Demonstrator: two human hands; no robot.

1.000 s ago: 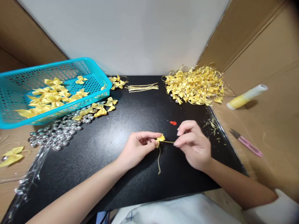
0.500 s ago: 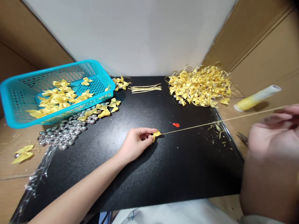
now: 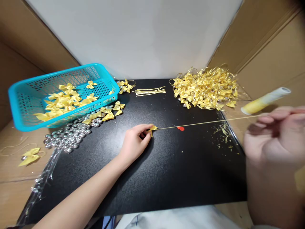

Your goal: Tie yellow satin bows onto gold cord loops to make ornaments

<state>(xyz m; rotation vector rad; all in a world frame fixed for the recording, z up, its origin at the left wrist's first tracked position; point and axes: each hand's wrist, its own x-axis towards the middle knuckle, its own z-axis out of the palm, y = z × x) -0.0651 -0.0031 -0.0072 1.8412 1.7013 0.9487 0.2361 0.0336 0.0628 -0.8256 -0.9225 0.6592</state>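
Note:
Over the middle of the black board, my left hand pinches a small yellow ribbon bow between thumb and fingers. From the bow a thin yellow cord runs taut to the right, slanting slightly upward. My right hand, at the right edge, is closed on the cord's far part; its fingertips are partly blurred. A red tag or disc lies on the board just under the cord.
A turquoise basket of yellow bows stands at the left, with silver bells in front. Cut cords lie at the back. Finished bows form a heap at the back right, near a yellow-white spool and cord scraps.
My left hand has moved a little left and up with the bow. My right hand has shifted slightly left, the cord staying stretched between them. The view has turned slightly.

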